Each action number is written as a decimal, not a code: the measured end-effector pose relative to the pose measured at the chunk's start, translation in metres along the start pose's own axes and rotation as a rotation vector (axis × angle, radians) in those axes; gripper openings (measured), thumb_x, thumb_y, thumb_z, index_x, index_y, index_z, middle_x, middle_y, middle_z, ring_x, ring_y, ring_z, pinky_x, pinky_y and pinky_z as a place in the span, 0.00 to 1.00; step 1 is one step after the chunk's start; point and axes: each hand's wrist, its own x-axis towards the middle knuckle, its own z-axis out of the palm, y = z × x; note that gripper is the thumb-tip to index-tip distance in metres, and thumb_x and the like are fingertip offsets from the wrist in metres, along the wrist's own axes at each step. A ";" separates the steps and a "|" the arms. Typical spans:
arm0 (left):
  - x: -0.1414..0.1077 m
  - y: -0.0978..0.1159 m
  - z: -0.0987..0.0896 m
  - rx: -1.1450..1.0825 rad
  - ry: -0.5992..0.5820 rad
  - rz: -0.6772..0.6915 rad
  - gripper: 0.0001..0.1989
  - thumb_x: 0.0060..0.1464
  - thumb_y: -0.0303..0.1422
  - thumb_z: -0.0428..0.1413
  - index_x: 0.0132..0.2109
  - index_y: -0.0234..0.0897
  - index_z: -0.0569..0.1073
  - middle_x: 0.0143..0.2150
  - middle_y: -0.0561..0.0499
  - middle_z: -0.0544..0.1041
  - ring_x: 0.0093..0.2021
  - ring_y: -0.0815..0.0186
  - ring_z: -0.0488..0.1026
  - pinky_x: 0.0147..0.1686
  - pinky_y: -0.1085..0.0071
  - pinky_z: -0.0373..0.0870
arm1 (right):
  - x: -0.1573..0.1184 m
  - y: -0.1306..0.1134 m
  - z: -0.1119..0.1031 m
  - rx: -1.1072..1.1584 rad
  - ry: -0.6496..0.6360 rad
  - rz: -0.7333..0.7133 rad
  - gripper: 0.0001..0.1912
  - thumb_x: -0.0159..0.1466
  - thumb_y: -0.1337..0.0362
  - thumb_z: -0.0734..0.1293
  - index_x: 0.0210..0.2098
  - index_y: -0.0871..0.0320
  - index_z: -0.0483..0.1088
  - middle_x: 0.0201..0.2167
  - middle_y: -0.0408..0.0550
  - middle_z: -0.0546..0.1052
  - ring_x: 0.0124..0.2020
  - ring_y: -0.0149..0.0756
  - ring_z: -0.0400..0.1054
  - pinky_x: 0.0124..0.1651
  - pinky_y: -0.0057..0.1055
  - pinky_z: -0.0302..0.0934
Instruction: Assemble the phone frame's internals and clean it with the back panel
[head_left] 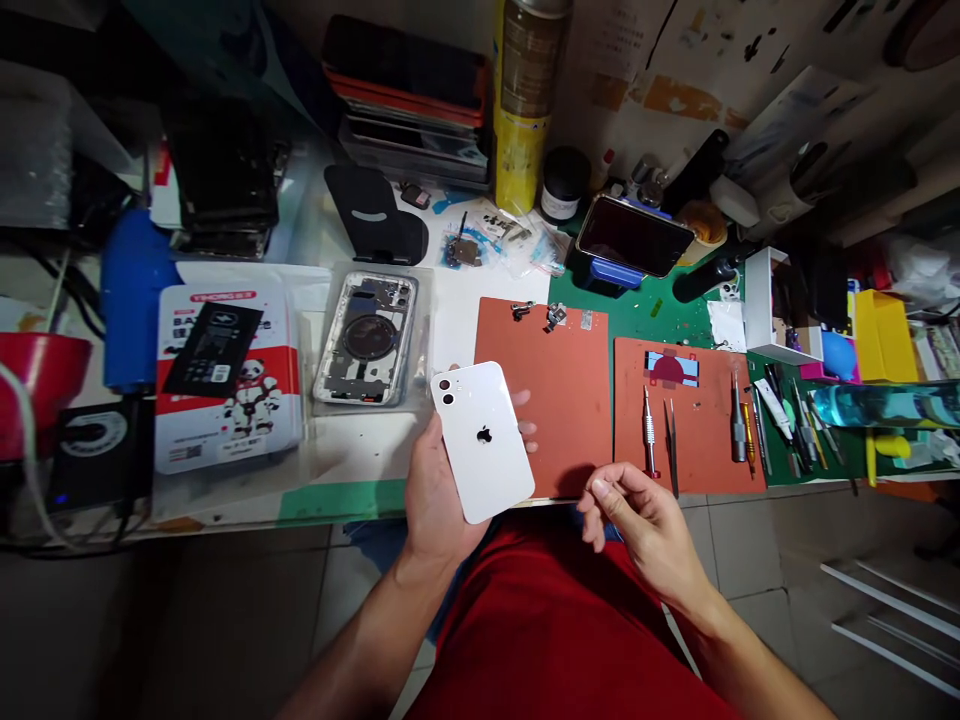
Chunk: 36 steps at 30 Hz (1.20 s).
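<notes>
One white phone (491, 470), its back facing the camera with two lenses and one apple mark, lies in the left hand (439, 505), at the front edge of the bench (352, 440) and overlapping a corner of the nearer of two orange mats (547, 390). The left fingers wrap around the phone, tips showing past its far edge. The right hand (649, 520) is loosely curled, thumb against forefinger, apart from the phone; whether it pinches something tiny, I cannot tell. Two small metal parts (556, 317) sit on that mat; on the other lie one silver screwdriver (649, 430) and one pair of dark, slim tweezers (672, 450). The phone's back is smooth and glossy, with rounded corners. To the left, one opened phone shell (367, 345) with a black ring rests in clear plastic, beside one flat black battery (214, 350) on a printed box (266, 405).
</notes>
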 end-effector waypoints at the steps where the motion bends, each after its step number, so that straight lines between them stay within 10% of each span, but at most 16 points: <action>1: -0.001 0.000 0.001 -0.014 -0.011 -0.007 0.34 0.74 0.46 0.45 0.80 0.42 0.54 0.58 0.36 0.85 0.40 0.56 0.86 0.41 0.59 0.84 | -0.005 -0.001 -0.009 -0.059 0.020 0.006 0.24 0.73 0.41 0.70 0.35 0.56 0.74 0.22 0.44 0.78 0.21 0.32 0.69 0.29 0.30 0.66; 5: -0.004 -0.003 0.001 -0.050 -0.090 -0.016 0.34 0.75 0.45 0.43 0.81 0.46 0.50 0.58 0.36 0.84 0.41 0.54 0.85 0.38 0.57 0.84 | -0.034 -0.004 -0.061 -0.557 0.112 -0.015 0.22 0.74 0.44 0.69 0.33 0.54 0.76 0.21 0.44 0.77 0.18 0.32 0.68 0.22 0.27 0.62; 9: -0.004 -0.007 -0.004 -0.093 -0.159 -0.031 0.34 0.74 0.47 0.45 0.81 0.46 0.51 0.60 0.36 0.83 0.42 0.53 0.85 0.40 0.57 0.83 | -0.048 -0.009 -0.085 -0.855 0.103 -0.209 0.18 0.75 0.51 0.69 0.59 0.51 0.78 0.42 0.52 0.87 0.29 0.39 0.81 0.21 0.26 0.68; 14: -0.007 -0.012 -0.005 -0.080 -0.196 -0.050 0.35 0.72 0.51 0.50 0.78 0.45 0.58 0.60 0.37 0.82 0.44 0.54 0.84 0.42 0.60 0.82 | -0.028 -0.010 -0.018 -0.798 0.036 -0.616 0.14 0.76 0.65 0.66 0.60 0.53 0.75 0.46 0.54 0.86 0.41 0.42 0.84 0.40 0.31 0.80; 18: -0.012 -0.023 -0.005 0.102 -0.027 0.016 0.40 0.65 0.53 0.62 0.77 0.49 0.61 0.60 0.43 0.81 0.47 0.61 0.81 0.45 0.67 0.81 | -0.006 -0.004 0.038 -0.745 -0.014 -0.753 0.27 0.74 0.54 0.71 0.68 0.58 0.66 0.50 0.59 0.83 0.44 0.46 0.82 0.43 0.38 0.80; 23: -0.011 -0.030 -0.015 0.462 0.084 0.135 0.45 0.62 0.49 0.67 0.79 0.57 0.56 0.72 0.48 0.73 0.66 0.60 0.75 0.60 0.71 0.74 | 0.010 0.010 0.045 -0.539 -0.006 -0.496 0.16 0.80 0.61 0.59 0.61 0.57 0.73 0.38 0.53 0.83 0.36 0.42 0.80 0.41 0.38 0.77; 28: 0.006 -0.012 -0.028 0.662 0.053 0.037 0.47 0.59 0.52 0.67 0.78 0.48 0.58 0.68 0.41 0.78 0.65 0.50 0.78 0.60 0.58 0.78 | 0.032 0.021 0.035 0.097 -0.116 0.044 0.31 0.73 0.38 0.66 0.58 0.59 0.75 0.33 0.49 0.83 0.31 0.40 0.81 0.40 0.36 0.77; 36: 0.036 0.010 -0.046 1.050 0.205 0.114 0.41 0.51 0.55 0.66 0.69 0.47 0.74 0.56 0.43 0.86 0.60 0.42 0.82 0.55 0.52 0.83 | 0.016 0.001 -0.022 -0.622 0.369 -0.218 0.28 0.77 0.44 0.64 0.30 0.57 0.77 0.21 0.41 0.74 0.23 0.29 0.67 0.30 0.27 0.59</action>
